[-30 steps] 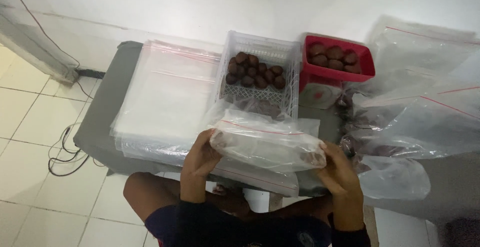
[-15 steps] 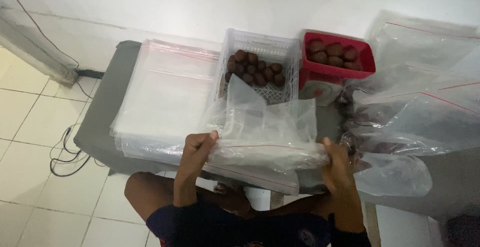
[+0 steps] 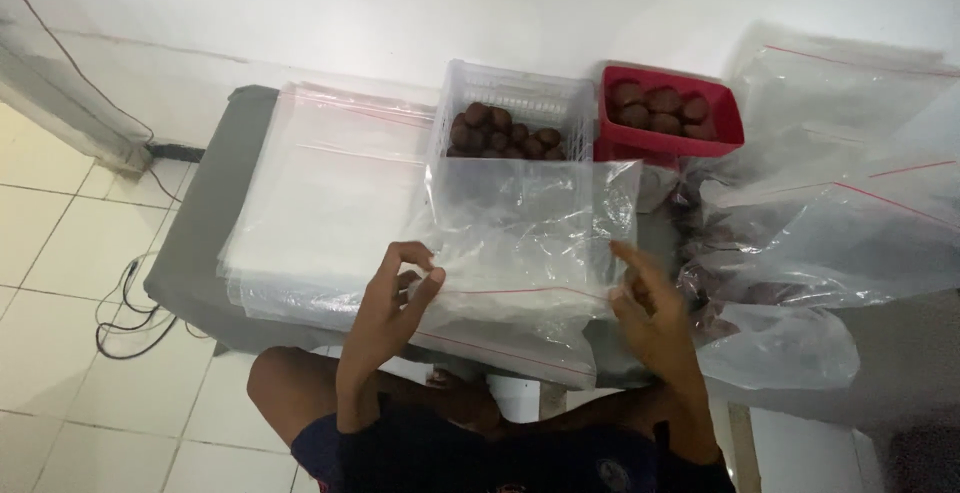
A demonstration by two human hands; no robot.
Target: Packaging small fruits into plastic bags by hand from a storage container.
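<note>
Since half a second ago the clear zip bag [image 3: 530, 228] has gone from a crumpled bundle gripped at both ends to a sheet standing up nearly flat in front of me, its top edge now level with the near rim of the white crate [image 3: 520, 103].

Left hand [image 3: 392, 298]: fingers loosely curled, thumb and forefinger drawn together at the bag's lower left corner, on or right beside the red seal line. I cannot tell whether the plastic is truly pinched or only touched.

Right hand [image 3: 648, 313]: fingers spread and extended, forefinger tip touching the bag's right edge. No closed grip there that I can see.

Bag sits between my two hands, above the near edge of the grey bench [image 3: 205, 223], over a stack of flat clear bags [image 3: 330, 193] that covers the bench's left half.

Behind the bag: crate with dark brown round fruits [image 3: 500, 133]; its lower part is veiled by the raised plastic. To its right, a red tray [image 3: 668, 113] with more of the same fruits; what carries the tray is hidden behind the bag.

Far right: heap of filled clear bags [image 3: 820, 223], contents dark and blurred, not identifiable; the heap runs off the frame edge. My forearms and dark sleeves are cut off at the bottom. Black cable [image 3: 125, 303] lies on the tiled floor at left.
</note>
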